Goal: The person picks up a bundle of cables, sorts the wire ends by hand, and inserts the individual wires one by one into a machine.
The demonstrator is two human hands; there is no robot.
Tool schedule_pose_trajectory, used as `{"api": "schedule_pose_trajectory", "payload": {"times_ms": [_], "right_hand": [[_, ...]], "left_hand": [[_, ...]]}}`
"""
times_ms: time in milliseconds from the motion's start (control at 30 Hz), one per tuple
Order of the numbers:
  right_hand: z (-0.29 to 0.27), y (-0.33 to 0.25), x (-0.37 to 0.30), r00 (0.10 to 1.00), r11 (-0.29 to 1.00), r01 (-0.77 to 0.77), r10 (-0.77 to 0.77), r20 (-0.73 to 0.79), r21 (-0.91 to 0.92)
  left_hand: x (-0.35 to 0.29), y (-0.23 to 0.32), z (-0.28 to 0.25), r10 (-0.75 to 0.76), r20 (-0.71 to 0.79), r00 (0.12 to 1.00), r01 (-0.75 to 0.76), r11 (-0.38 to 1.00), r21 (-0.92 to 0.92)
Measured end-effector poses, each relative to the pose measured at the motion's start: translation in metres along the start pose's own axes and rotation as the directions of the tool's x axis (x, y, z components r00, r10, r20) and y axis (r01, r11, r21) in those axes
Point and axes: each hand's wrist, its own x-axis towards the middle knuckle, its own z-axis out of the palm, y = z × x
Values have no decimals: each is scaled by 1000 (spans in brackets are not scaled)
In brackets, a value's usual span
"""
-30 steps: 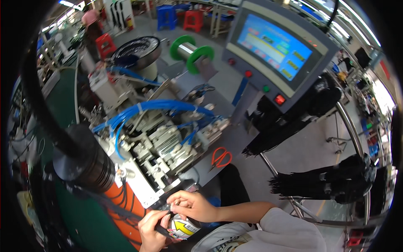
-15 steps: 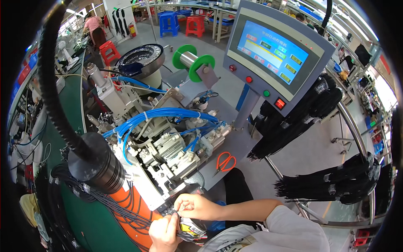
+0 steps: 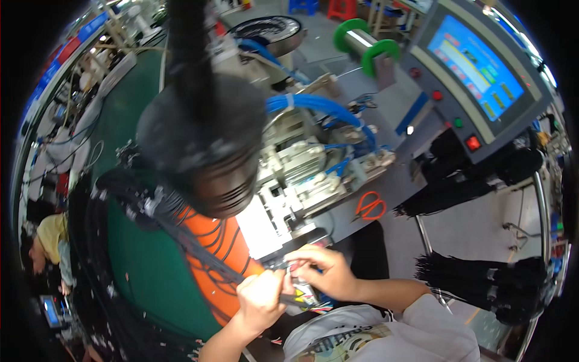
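My left hand (image 3: 262,297) is closed round a black cable, thumb uppermost, in front of the machine. Close against it, my right hand (image 3: 329,273) has thumb and fingers bent together at the cable's end; whatever small piece they pinch is blurred. A bundle of black cables (image 3: 208,258) runs from the upper left over an orange sheet (image 3: 208,228) toward my left hand. Below the hands, thin coloured wire ends (image 3: 322,308) show beside a yellow and white label. Just beyond my fingers stands the metal machine (image 3: 301,175) with its blue air tubes (image 3: 319,105).
A black lamp head (image 3: 202,151) hangs over the left of the machine. Red-handled scissors (image 3: 369,208) lie on the grey bench. A control screen (image 3: 476,66) stands at the right, above hanging black cable bundles (image 3: 482,274). A green-flanged wire spool (image 3: 367,45) sits behind.
My view has swung left and down, so machine, screen and lamp appear shifted right. Both hands stay together at the cable; the right fingers have shifted slightly on its end.
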Motion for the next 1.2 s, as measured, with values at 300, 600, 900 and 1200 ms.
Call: {"api": "schedule_pose_trajectory", "payload": {"times_ms": [300, 600, 900, 1200], "right_hand": [[-12, -1, 8, 939, 884, -333, 281, 197, 328], [-20, -4, 16, 930, 896, -334, 264, 256, 291], [-13, -4, 19, 967, 790, 255, -192, 169, -557], [-10, 1, 21, 962, 633, 266, -224, 157, -727]], "left_hand": [[-8, -2, 0, -3, -12, 1000, 4, 996, 91], [-3, -3, -2, -44, 20, 999, 45, 997, -64], [-4, 5, -4, 38, 107, 994, -54, 988, 147], [-4, 3, -7, -81, 144, 986, 54, 982, 179]]}}
